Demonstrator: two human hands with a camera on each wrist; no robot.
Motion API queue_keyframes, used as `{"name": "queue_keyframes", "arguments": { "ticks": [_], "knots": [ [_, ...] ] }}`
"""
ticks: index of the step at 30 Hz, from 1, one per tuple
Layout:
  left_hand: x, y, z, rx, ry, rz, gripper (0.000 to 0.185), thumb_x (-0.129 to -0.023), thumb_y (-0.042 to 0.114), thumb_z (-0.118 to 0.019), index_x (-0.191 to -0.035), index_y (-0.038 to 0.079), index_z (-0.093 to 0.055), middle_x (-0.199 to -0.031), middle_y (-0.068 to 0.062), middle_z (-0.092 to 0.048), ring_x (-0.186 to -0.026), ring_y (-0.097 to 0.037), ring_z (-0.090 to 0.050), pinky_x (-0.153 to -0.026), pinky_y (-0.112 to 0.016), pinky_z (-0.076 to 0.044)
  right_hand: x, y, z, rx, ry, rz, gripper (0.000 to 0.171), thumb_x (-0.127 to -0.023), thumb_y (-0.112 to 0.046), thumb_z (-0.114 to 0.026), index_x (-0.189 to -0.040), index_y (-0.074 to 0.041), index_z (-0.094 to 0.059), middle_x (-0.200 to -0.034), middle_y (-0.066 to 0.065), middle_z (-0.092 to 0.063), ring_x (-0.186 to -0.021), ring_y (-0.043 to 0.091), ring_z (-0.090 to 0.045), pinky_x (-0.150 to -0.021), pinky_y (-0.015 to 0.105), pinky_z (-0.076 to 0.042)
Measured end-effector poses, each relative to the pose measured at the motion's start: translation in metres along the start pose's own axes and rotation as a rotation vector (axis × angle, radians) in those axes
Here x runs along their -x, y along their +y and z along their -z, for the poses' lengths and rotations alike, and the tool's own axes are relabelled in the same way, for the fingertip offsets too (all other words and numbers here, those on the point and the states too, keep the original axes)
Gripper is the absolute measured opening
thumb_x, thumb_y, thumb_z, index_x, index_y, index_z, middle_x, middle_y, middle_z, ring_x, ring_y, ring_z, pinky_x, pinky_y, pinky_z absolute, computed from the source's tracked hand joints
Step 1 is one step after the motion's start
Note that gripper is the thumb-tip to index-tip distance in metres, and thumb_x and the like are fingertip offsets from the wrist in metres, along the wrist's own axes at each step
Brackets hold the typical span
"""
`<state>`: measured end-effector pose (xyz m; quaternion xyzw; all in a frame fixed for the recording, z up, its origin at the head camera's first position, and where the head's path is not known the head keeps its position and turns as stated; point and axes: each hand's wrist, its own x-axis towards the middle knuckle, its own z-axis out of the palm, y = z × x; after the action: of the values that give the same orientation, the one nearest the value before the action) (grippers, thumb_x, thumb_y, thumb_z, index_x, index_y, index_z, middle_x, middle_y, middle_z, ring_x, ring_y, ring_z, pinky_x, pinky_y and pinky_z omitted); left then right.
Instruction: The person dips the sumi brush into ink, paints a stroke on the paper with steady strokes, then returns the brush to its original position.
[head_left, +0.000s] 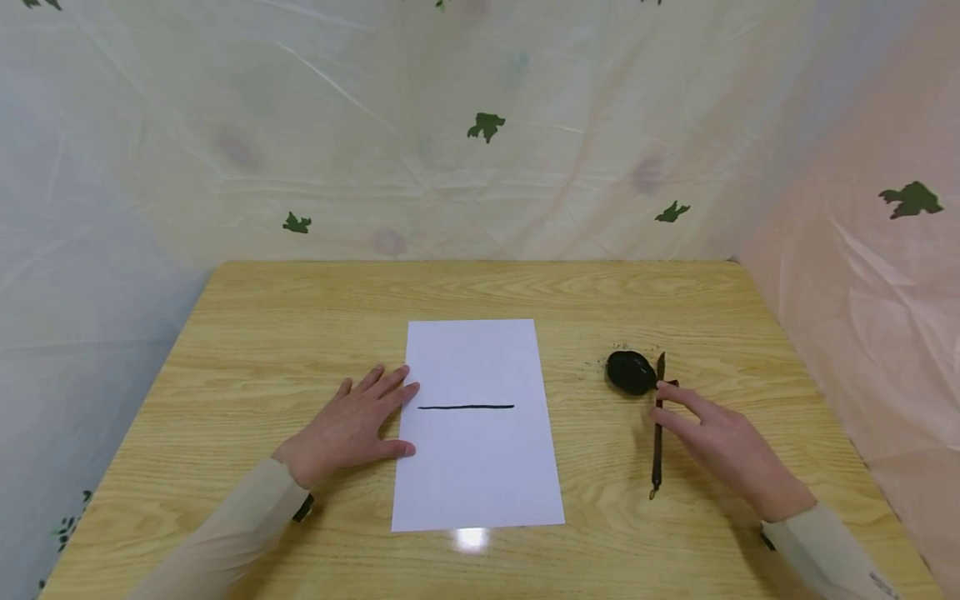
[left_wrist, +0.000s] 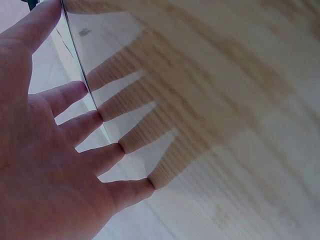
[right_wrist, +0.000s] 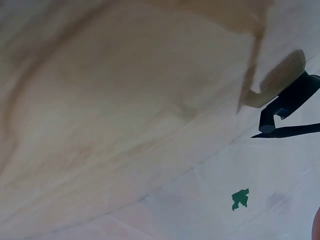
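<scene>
My left hand [head_left: 351, 429] lies spread at the left edge of a white sheet of paper [head_left: 480, 475], fingertips and thumb on its margin. In the left wrist view its palm [left_wrist: 45, 150] shows, with the fingertips against the shiny tabletop. A single black horizontal stroke [head_left: 467, 407] crosses the sheet. With thumb and fingers my right hand [head_left: 731, 450] pinches a dark ink brush [head_left: 657, 454], its pointed tip away from me, a small loop at its near end. Beside the tip sits a glossy black ink dish [head_left: 630, 372] with a short handle, also in the right wrist view.
The wood-grain table [head_left: 300, 300] reflects light near the paper's front edge. Small dark specks [head_left: 592, 364] lie around the dish. Pale cloth [head_left: 420, 183] with green bird shapes hangs behind the table and along its sides.
</scene>
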<state>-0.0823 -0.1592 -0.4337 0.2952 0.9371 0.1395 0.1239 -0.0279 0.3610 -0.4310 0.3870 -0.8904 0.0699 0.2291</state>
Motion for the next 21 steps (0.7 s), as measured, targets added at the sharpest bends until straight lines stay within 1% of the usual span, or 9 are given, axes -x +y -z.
{"name": "queue_keyframes", "arguments": {
  "ticks": [5,8,12,21],
  "knots": [
    [0.0,0.0,0.001,-0.005,-0.003,-0.001,0.085,-0.093,0.056,-0.071,-0.159,0.012,-0.042,-0.168,-0.013,-0.029,-0.153,-0.047,-0.022,-0.112,-0.077,-0.023,0.0,0.002,0.001,0.016,-0.062,0.015,0.06,-0.115,-0.025,-0.012,-0.12,-0.011,-0.071,-0.132,0.02,-0.063,-0.094,0.033,-0.073,-0.061,0.045,-0.059],
    [0.0,0.0,0.001,-0.002,-0.003,0.0,0.085,-0.093,0.056,-0.072,-0.159,0.012,-0.042,-0.169,-0.013,-0.029,-0.153,-0.047,-0.022,-0.112,-0.076,-0.023,0.0,0.004,0.001,0.025,-0.085,0.031,0.063,-0.115,-0.023,-0.009,-0.12,-0.011,-0.071,-0.131,0.02,-0.063,-0.097,0.034,-0.072,-0.061,0.046,-0.059],
    [0.001,0.001,0.001,0.003,-0.003,0.003,0.085,-0.092,0.054,-0.073,-0.159,0.012,-0.042,-0.169,-0.013,-0.029,-0.153,-0.047,-0.022,-0.113,-0.076,-0.022,0.001,0.007,0.001,0.038,-0.105,0.049,0.066,-0.114,-0.022,-0.005,-0.12,-0.012,-0.07,-0.13,0.021,-0.064,-0.1,0.035,-0.071,-0.06,0.048,-0.058],
    [0.001,0.001,0.001,0.0,-0.002,0.001,0.085,-0.092,0.055,-0.073,-0.159,0.012,-0.042,-0.169,-0.013,-0.029,-0.153,-0.047,-0.022,-0.112,-0.076,-0.023,0.007,0.016,-0.001,0.045,-0.129,0.093,0.067,-0.113,-0.02,-0.003,-0.124,-0.011,-0.069,-0.133,0.023,-0.061,-0.107,0.038,-0.068,-0.064,0.047,-0.06]
  ]
}}
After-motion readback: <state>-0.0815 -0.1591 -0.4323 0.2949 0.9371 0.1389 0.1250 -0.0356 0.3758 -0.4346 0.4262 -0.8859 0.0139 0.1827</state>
